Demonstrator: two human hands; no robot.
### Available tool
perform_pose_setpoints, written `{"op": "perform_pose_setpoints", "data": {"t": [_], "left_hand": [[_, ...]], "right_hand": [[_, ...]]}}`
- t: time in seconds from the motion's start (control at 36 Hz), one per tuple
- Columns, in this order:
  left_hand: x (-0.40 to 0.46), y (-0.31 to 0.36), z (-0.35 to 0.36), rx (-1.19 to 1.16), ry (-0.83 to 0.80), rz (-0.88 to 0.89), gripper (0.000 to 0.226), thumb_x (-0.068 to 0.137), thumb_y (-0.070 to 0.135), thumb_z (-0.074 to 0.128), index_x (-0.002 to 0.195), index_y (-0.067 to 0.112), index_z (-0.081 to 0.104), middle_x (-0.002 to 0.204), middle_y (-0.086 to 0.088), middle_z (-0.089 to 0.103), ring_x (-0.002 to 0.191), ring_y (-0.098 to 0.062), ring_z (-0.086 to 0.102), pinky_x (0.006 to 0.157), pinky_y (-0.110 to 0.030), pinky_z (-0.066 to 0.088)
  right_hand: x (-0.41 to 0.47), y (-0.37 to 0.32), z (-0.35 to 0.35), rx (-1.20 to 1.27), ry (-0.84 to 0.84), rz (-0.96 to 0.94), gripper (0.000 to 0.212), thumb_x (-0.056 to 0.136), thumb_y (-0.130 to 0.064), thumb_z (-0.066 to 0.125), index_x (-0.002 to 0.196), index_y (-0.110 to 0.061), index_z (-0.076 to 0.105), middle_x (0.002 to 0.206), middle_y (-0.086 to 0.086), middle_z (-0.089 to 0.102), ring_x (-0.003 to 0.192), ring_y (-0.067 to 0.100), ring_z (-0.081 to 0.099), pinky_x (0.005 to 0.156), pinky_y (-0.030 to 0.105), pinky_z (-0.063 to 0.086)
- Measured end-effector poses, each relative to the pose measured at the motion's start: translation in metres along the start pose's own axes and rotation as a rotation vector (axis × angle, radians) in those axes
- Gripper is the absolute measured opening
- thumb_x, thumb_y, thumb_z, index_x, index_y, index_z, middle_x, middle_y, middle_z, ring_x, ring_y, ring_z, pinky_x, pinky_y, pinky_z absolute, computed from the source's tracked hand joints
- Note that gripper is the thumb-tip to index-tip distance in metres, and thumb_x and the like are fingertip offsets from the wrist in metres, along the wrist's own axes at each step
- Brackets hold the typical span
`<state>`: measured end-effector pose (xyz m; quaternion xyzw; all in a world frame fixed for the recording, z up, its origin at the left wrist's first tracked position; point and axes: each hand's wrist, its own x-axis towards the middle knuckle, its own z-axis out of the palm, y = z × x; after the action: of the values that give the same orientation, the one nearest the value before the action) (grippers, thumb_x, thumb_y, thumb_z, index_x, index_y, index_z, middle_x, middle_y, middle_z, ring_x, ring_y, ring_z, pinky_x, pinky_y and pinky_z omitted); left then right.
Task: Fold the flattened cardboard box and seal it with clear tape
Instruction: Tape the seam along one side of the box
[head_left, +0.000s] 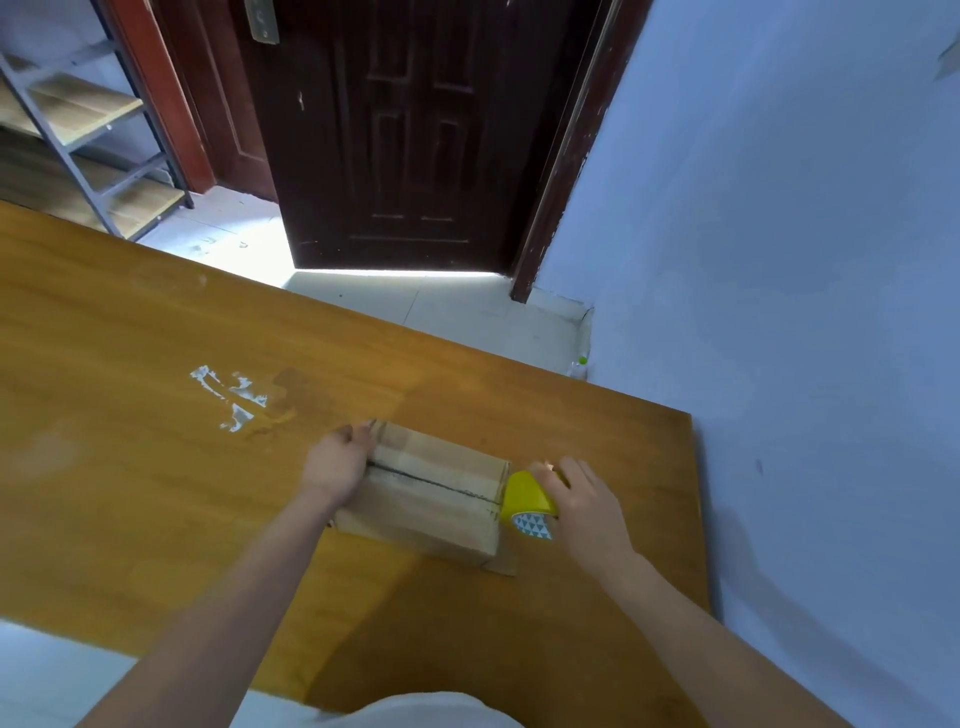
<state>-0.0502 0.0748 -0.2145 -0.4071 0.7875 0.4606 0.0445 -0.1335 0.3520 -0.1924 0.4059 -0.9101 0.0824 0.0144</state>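
A folded brown cardboard box (426, 499) lies on the wooden table (156, 364), its top flaps closed along a dark centre seam. A glossy strip of clear tape runs over the far half of the top. My left hand (337, 460) rests against the box's left end, fingers bent over the upper edge. My right hand (584, 501) grips a yellow tape dispenser (527, 499) held against the box's right end; a roll with a blue-white triangle pattern shows under it.
White tape scraps (234, 397) stick to the table left of the box. The table's right edge (698, 509) runs close to a pale blue wall. A dark door (415, 130) and a metal shelf rack (83, 135) stand beyond the table.
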Motion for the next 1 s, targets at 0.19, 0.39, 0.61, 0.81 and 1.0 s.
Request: {"op": "perform_pose_setpoints", "data": {"t": [0.19,0.39,0.61,0.81,1.0], "left_hand": [[0.004,-0.006,0.014,0.299,0.026,-0.002,0.057,0.102,0.042,0.017,0.149,0.011,0.021,0.132,-0.021,0.052,0.114,-0.040,0.053,0.089,-0.044,0.043],[0.005,-0.008,0.021,0.420,0.091,0.060,0.058,0.101,0.041,0.014,0.151,0.012,0.011,0.133,-0.020,0.052,0.108,-0.040,0.057,0.078,-0.041,0.042],[0.017,-0.009,0.019,0.466,0.142,0.135,0.057,0.100,0.045,0.013,0.151,0.018,0.012,0.133,-0.016,0.053,0.095,-0.039,0.061,0.065,-0.037,0.043],[0.015,0.002,0.008,0.058,0.314,0.322,0.058,0.100,0.027,0.039,0.149,0.010,0.014,0.143,-0.013,0.039,0.125,-0.032,0.043,0.090,-0.045,0.042],[-0.027,0.004,0.042,0.267,0.380,0.490,0.054,0.090,0.022,0.046,0.138,0.000,0.036,0.138,-0.021,0.039,0.130,-0.038,0.032,0.105,-0.052,0.031]], "right_hand": [[-0.007,-0.011,0.006,0.034,0.014,0.042,0.082,0.032,-0.005,0.092,0.105,-0.017,0.058,0.085,0.007,0.063,0.074,0.024,0.064,0.050,0.023,0.048],[-0.014,-0.013,0.007,0.074,-0.026,0.095,0.085,0.034,-0.002,0.089,0.109,-0.019,0.051,0.087,0.007,0.063,0.073,0.024,0.063,0.044,0.025,0.047],[-0.035,-0.012,0.021,0.221,-0.115,0.160,0.079,0.058,-0.011,0.082,0.124,-0.017,0.039,0.101,0.010,0.061,0.085,0.029,0.064,0.055,0.027,0.050],[-0.052,-0.026,0.030,0.441,-0.154,0.225,0.066,0.087,-0.025,0.055,0.145,-0.020,0.024,0.133,0.002,0.038,0.117,0.017,0.044,0.088,0.022,0.041],[-0.056,-0.034,0.026,0.688,-0.175,0.240,0.072,0.093,-0.028,0.052,0.148,-0.028,0.007,0.150,-0.004,0.017,0.139,0.009,0.016,0.108,0.020,0.021]]}}
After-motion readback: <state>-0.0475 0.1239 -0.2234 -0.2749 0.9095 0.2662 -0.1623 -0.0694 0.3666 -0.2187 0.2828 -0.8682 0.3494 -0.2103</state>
